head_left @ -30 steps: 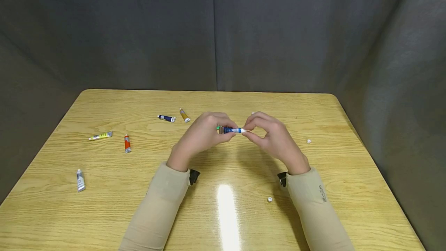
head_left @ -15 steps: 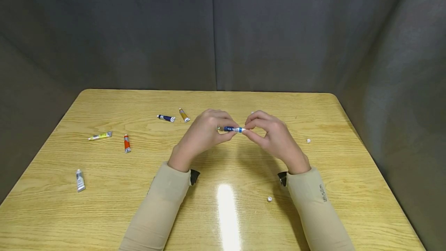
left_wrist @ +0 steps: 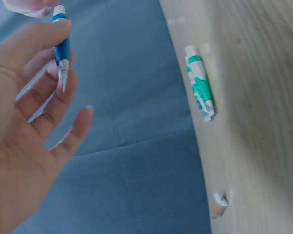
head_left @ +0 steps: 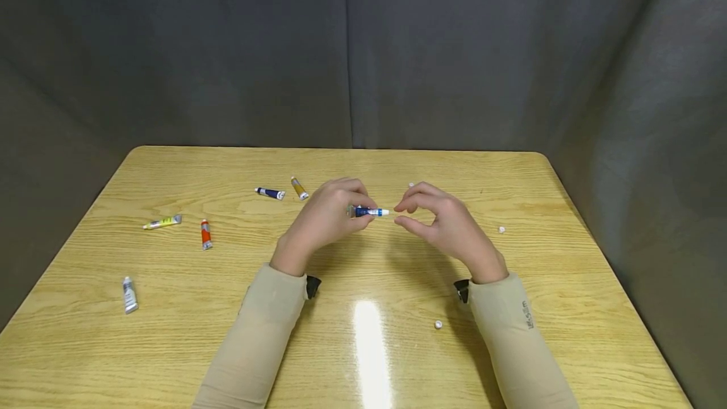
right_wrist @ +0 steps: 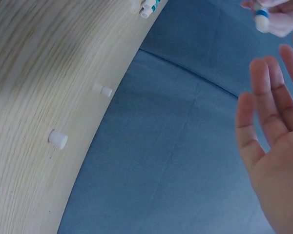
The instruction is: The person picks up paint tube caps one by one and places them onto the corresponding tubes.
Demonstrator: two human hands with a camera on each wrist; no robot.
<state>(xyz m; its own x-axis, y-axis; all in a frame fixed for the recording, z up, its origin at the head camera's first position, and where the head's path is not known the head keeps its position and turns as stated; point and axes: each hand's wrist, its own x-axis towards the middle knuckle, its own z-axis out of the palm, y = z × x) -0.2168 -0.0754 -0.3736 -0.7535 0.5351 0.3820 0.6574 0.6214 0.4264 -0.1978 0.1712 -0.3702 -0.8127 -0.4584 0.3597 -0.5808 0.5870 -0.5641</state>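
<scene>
My left hand (head_left: pixel 330 214) pinches a blue paint tube (head_left: pixel 366 212) above the table, between thumb and fingers. The tube lies level, its white end toward the right; in the left wrist view the blue tube's crimped tail (left_wrist: pixel 63 75) points down past the fingers. Just right of that white end is my right hand (head_left: pixel 447 225), apart from the tube, with thumb and fingers spread and nothing visible between them. On the table behind the left hand lies a green-and-white tube (left_wrist: pixel 201 85), mostly hidden in the head view.
On the wooden table (head_left: pixel 363 371) lie a navy tube (head_left: pixel 269 194), an ochre tube (head_left: pixel 299 188), a yellow tube (head_left: pixel 162 222), a red-orange tube (head_left: pixel 206 234) and a grey-white tube (head_left: pixel 130 295). Small white caps (head_left: pixel 438 325) are scattered toward the right. A dark curtain (head_left: pixel 363 49) hangs behind.
My right fingers have let go of the tube's white end and spread apart. My left hand has drawn the blue tube slightly to the left.
</scene>
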